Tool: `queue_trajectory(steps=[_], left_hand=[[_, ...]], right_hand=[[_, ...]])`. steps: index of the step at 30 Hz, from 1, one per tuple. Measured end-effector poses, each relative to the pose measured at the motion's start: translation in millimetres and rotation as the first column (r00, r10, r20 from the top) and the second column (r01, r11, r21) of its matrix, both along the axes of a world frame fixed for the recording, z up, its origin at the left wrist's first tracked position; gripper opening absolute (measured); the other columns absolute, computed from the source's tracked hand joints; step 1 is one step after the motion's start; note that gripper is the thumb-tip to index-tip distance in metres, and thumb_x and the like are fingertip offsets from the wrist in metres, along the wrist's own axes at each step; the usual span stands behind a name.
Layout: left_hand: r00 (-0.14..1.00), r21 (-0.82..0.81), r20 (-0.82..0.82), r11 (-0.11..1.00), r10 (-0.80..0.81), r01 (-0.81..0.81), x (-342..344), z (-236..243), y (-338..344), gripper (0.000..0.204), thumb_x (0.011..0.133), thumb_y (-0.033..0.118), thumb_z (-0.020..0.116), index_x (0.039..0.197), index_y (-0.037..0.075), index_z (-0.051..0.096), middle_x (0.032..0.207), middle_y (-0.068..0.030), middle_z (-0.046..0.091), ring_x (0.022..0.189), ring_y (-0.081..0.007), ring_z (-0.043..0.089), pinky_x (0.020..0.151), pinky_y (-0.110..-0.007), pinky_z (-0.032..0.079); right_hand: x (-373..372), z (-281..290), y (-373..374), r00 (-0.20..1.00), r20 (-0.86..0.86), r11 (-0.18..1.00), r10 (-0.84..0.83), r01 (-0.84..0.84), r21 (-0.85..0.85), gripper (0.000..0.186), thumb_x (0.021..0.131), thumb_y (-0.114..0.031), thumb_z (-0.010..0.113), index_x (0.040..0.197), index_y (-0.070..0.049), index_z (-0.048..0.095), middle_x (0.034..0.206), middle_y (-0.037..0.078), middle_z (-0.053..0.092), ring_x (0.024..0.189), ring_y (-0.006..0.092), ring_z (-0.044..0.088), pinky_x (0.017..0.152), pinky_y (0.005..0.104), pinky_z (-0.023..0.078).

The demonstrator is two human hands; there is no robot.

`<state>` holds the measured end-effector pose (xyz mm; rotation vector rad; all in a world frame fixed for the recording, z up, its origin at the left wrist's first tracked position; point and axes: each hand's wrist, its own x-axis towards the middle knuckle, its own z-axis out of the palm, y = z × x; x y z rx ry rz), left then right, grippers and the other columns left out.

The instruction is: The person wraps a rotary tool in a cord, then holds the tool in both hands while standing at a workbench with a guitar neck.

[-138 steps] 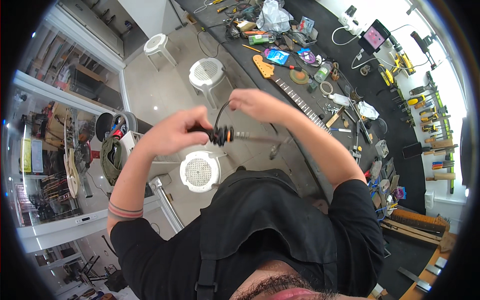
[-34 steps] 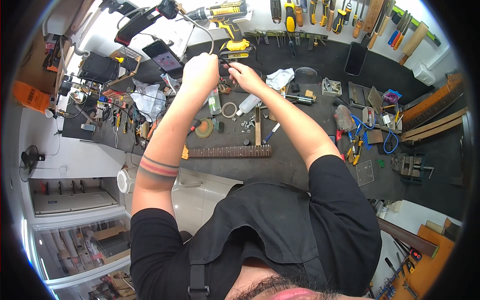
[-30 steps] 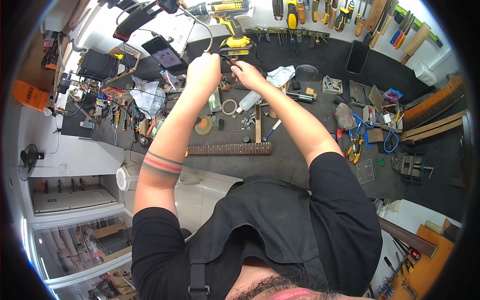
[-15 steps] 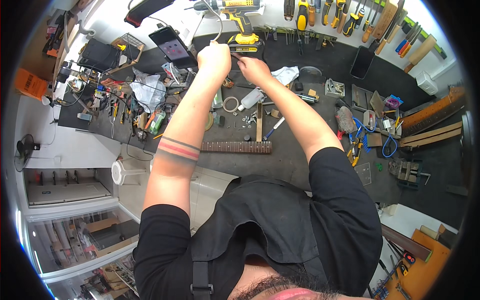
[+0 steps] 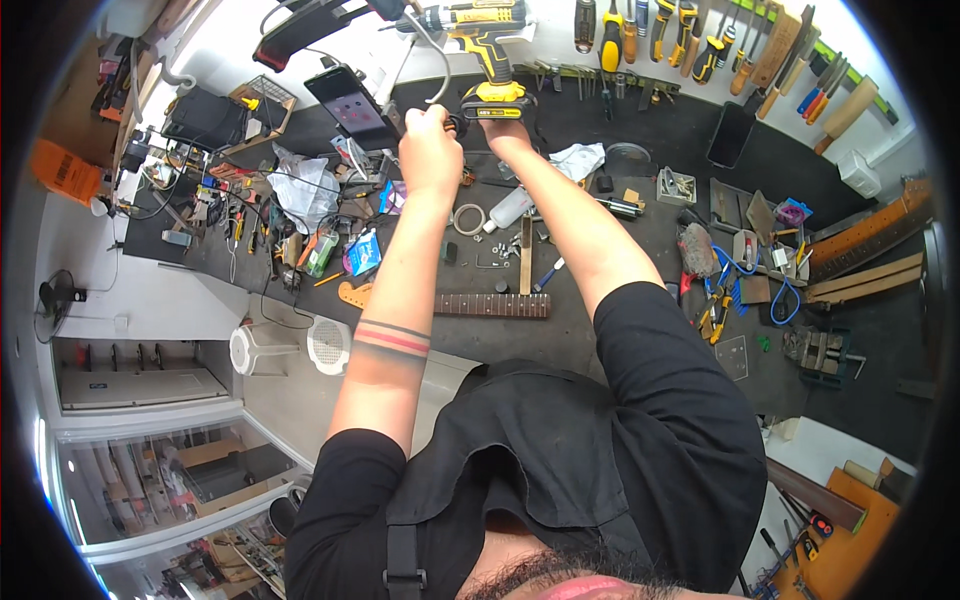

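Both my arms reach to the far side of the dark workbench, by a yellow and black cordless drill (image 5: 490, 62). My left hand (image 5: 430, 150) is closed just left of the drill's battery, against a small dark round thing (image 5: 455, 126) whose kind I cannot make out. My right hand (image 5: 508, 138) is up under the battery; its fingers are hidden there. A guitar neck (image 5: 495, 305) with a dark fretted board lies across the bench nearer me, partly covered by my left forearm; its light wooden headstock (image 5: 353, 293) shows on the left.
A phone (image 5: 350, 105) on a stand is left of my left hand. Screwdrivers and files (image 5: 690, 40) hang along the back wall. A white bottle (image 5: 510, 208), a tape roll (image 5: 468, 219) and hex keys lie mid-bench. Clutter and cables (image 5: 250, 200) fill the left; pliers (image 5: 718, 315) lie right.
My left hand has drawn back slightly, and its forearm has swung right, uncovering the headstock and a blue packet. My right hand's fingers have gone out of sight behind the battery.
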<state>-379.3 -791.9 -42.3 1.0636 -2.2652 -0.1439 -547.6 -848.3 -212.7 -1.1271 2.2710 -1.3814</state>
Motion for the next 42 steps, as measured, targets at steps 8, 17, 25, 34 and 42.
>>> queue_trajectory(steps=[8,17,25,34,42], left_hand=[[0.898,0.007,-0.436,0.997,-0.066,0.077,-9,-22,20,0.025,0.100,0.009,0.067,0.123,0.004,0.059,0.112,-0.0219,0.072,0.104,-0.0440,0.071,0.085,-0.053,0.056],[0.833,0.111,-0.552,0.985,-0.047,0.129,-31,-43,-5,0.032,0.103,-0.004,0.059,0.132,0.004,0.051,0.123,-0.0202,0.070,0.115,-0.0361,0.070,0.097,-0.044,0.055],[0.718,0.189,-0.691,0.937,-0.085,0.293,-17,-59,-25,0.043,0.105,-0.001,0.059,0.144,-0.001,0.040,0.142,-0.0243,0.062,0.128,-0.0322,0.066,0.109,-0.040,0.052],[0.793,0.399,-0.608,0.875,0.028,0.275,4,-88,-3,0.080,0.098,0.005,0.067,0.163,0.002,0.021,0.165,-0.0321,0.040,0.155,-0.0385,0.042,0.125,-0.049,0.035],[0.922,0.396,-0.302,0.848,-0.241,0.352,157,-135,114,0.062,0.093,0.000,0.066,0.152,0.001,0.047,0.156,-0.0209,0.052,0.149,-0.0388,0.048,0.124,-0.047,0.039]], right_hand=[[-26,-24,-12,0.973,-0.182,0.978,-0.138,0.105,-0.181,0.045,0.109,-0.031,0.049,0.147,-0.007,0.057,0.152,0.023,0.058,0.143,0.0392,0.054,0.119,0.0476,0.044],[-32,-47,-26,0.940,-0.308,0.984,-0.147,0.106,-0.146,0.048,0.105,-0.021,0.054,0.152,-0.009,0.055,0.157,0.019,0.055,0.146,0.0361,0.052,0.122,0.0457,0.040],[-1,-28,-14,0.991,0.058,0.981,-0.124,0.131,-0.144,0.045,0.104,-0.029,0.061,0.141,-0.004,0.064,0.143,0.021,0.066,0.134,0.0411,0.062,0.112,0.0475,0.051],[-1,-31,32,0.997,0.015,0.998,-0.069,0.069,0.002,0.050,0.098,-0.025,0.071,0.139,0.001,0.062,0.145,0.027,0.057,0.138,0.0439,0.054,0.117,0.0479,0.044],[55,-39,224,0.978,-0.007,0.957,0.210,-0.207,-0.204,0.023,0.099,0.000,0.061,0.121,0.000,0.063,0.120,0.017,0.063,0.116,0.0314,0.064,0.100,0.0389,0.052]])
